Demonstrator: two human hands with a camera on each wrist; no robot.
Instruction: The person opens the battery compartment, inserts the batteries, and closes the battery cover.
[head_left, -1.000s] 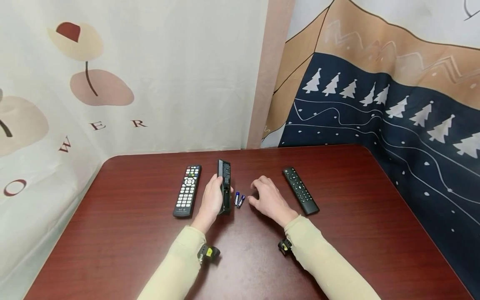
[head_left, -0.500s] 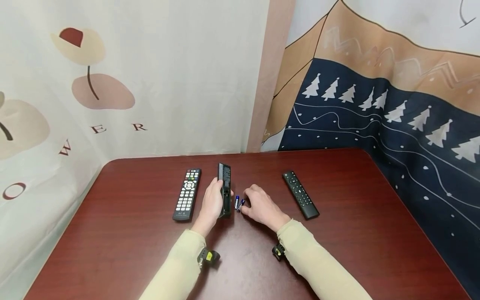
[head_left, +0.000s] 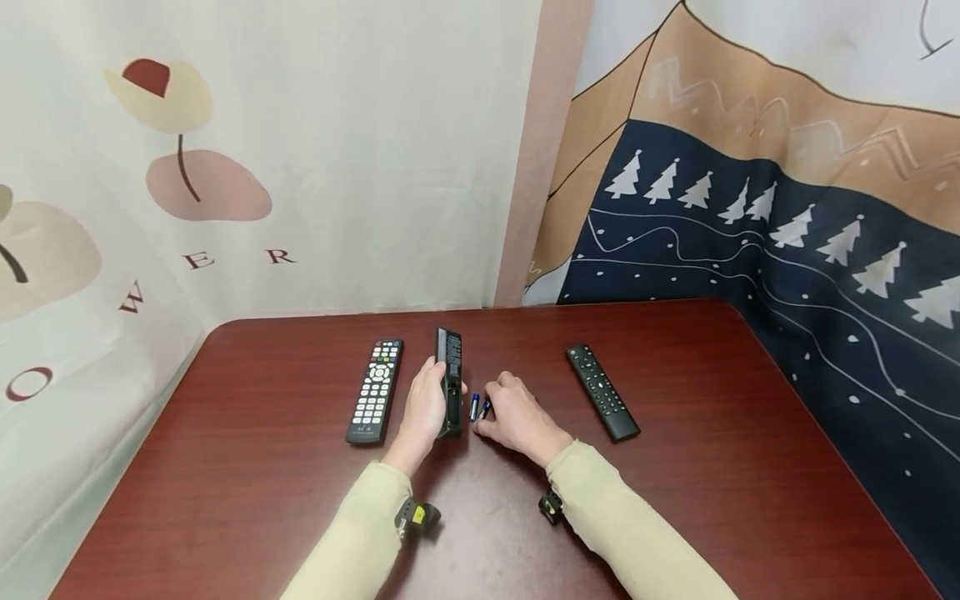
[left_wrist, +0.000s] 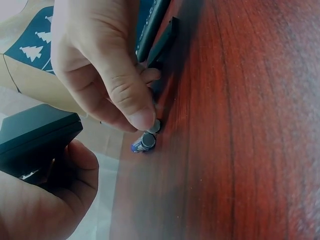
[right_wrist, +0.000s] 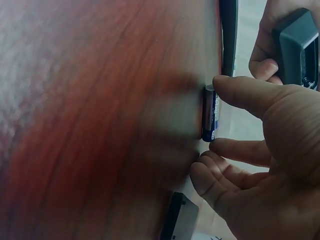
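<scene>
My left hand (head_left: 427,400) grips a black remote control (head_left: 450,379), held on its edge. Its battery compartment faces right, and a spring shows inside in the right wrist view. Just right of it, my right hand (head_left: 517,417) is low over the table, pinching a small blue-and-silver battery (right_wrist: 210,114) by its ends between thumb and index finger. The other fingers curl loosely beside it. A second battery (head_left: 475,407) lies close by on the left; in the left wrist view the thumb partly hides the pinched one.
Left of the hands lies a black remote with white buttons (head_left: 375,392). A slimmer black remote (head_left: 602,392) lies to the right. A flat dark piece (left_wrist: 164,42), its kind unclear, shows beyond my right hand. Curtains (head_left: 360,167) hang behind the brown table (head_left: 262,467).
My right hand has moved left and slightly nearer, from beside the batteries to the right one, and its thumb and index finger have closed on it. The left hand keeps holding its remote.
</scene>
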